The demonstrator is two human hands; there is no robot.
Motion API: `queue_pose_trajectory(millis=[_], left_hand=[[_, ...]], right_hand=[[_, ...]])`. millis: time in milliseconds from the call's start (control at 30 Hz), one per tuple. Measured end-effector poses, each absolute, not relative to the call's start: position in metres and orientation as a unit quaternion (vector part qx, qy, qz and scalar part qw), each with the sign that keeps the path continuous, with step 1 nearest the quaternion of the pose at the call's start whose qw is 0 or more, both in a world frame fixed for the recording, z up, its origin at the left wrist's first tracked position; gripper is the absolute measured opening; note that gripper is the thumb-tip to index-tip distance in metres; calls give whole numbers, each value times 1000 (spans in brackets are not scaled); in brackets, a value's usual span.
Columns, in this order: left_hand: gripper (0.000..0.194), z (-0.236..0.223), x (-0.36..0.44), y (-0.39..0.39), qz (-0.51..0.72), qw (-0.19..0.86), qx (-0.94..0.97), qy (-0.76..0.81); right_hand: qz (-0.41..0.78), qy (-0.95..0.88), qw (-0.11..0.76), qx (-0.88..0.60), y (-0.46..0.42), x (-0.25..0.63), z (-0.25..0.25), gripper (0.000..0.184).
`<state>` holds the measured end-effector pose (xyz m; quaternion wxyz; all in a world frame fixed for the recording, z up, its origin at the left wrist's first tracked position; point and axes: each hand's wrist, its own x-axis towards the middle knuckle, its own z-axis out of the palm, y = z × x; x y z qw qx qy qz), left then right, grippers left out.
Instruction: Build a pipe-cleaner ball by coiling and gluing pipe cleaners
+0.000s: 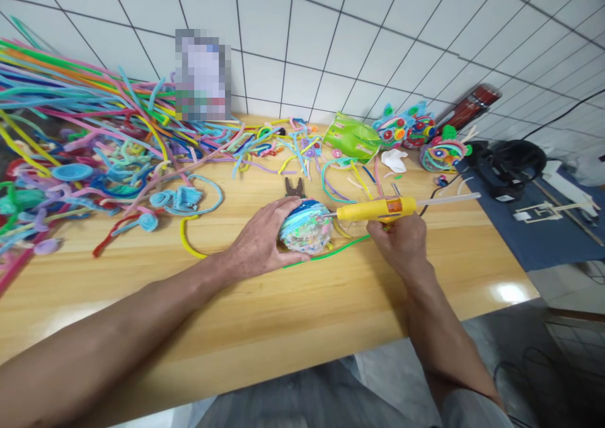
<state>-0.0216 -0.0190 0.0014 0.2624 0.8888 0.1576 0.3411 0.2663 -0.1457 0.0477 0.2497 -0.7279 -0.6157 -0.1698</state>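
My left hand (258, 239) is wrapped round a ball (309, 227) that has blue pipe cleaners laid over its upper part and a pale, speckled surface below. In my right hand (404, 242) is a yellow hot glue gun (375, 210), its metal tip at the ball's right side. A clear glue stick (451, 200) sticks out of the gun's back end. Just behind the ball lie pliers (293, 187), jaws pointing away, partly hidden. A green pipe cleaner (343, 248) runs along the table beside the ball, and a yellow pipe cleaner (189, 239) curves to the left.
Loose pipe cleaners (94, 144) in many colours heap up at the left. Along the tiled wall stand a green packet (352, 138) and several decorated balls (444, 152). A dark red bottle (467, 113) and a black object (513, 163) are at the right, near a blue surface (534, 239).
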Motion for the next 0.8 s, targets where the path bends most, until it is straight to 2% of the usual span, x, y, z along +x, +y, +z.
queue_pose_trajectory(millis=[300,500,667,800], left_hand=[[105,4,-22,-19,338,272,887,160],[104,3,-23,-20,348,283,880,155],[100,2,-22,-21,363,302,866,162],[100,3,-22,-21,372,290,868,154]], right_hand=[[-174,-618,239,-728,-143,262,48,16],[-144,-603,253,-742,-142,260,53,24],[-115,-598,269,-746,-143,260,56,21],[-120,-610,276,-733,-142,259,53,29]])
